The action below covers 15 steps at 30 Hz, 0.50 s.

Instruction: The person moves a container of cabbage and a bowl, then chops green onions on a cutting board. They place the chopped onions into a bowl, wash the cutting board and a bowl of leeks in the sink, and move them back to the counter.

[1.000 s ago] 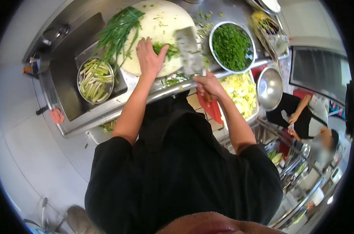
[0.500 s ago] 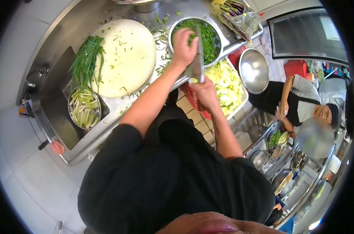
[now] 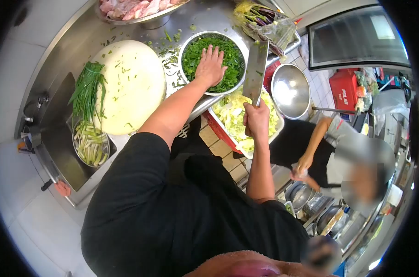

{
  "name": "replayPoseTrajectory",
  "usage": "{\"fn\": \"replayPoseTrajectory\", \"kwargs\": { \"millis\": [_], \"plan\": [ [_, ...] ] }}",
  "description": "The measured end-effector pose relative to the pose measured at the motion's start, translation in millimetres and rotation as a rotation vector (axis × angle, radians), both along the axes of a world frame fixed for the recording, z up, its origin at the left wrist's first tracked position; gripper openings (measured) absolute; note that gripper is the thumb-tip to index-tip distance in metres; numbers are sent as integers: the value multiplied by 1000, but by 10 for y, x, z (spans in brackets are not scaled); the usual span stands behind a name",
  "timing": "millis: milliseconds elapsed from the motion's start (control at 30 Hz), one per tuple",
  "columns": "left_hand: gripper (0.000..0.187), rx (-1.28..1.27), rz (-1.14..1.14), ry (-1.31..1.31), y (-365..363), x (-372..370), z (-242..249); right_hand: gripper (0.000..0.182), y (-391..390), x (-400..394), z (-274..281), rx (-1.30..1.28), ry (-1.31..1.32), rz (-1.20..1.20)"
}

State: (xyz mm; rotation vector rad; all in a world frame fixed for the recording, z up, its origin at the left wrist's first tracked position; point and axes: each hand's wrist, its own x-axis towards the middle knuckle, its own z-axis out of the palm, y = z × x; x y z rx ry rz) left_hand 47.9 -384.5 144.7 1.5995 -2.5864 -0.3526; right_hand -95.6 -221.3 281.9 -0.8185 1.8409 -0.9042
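Observation:
My left hand lies with spread fingers on chopped greens in a round metal colander. In my right hand is the handle of a wide cleaver, its blade upright beside the colander with green bits on it. Below the blade, pale chopped cabbage fills a white tray. The round white cutting board, strewn with green scraps, stands left of the colander. Tied green stalks hang over its left edge, their pale ends in a metal bowl.
A large bowl of raw meat stands at the top, bagged eggplants at the upper right. An empty metal bowl is right of the cabbage. A sink is at left. Another person stands at right, hands together.
My left hand has come off the blade and now rests flat on the greens. The cleaver has moved right, away from over the colander. The other person has come closer.

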Motion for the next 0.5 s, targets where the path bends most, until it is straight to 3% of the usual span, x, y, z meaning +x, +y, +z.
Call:
{"fn": "replayPoseTrajectory", "kwargs": {
  "millis": [100, 133, 233, 300, 333, 367, 467, 500],
  "plan": [
    [89, 102, 10, 20, 34, 75, 286, 26, -27, -22, -35, -50, -2, 26],
    [92, 17, 20, 119, 94, 118, 350, 22, -27, -13, -23, -38, 37, 33],
    [81, -24, -32, 70, -17, 168, 534, 15, -42, -77, -168, -73, 48, 30],
    [73, -93, -68, 163, -89, 306, 441, 14, -43, -9, -193, -93, 72, 47],
    [71, -128, -92, 349, -97, 441, 374, 13, -54, 63, -188, -109, 81, 47],
    [69, -148, -61, 437, -42, 657, 525, 13, -19, 168, -124, -123, 60, 67],
    [73, -25, 174, 329, 68, 1674, 1191, 17, -43, 433, -114, -142, 38, 178],
    [79, -32, 346, 461, 31, 2131, 1004, 18, -10, 557, -131, -126, 36, 213]
  ]
}}
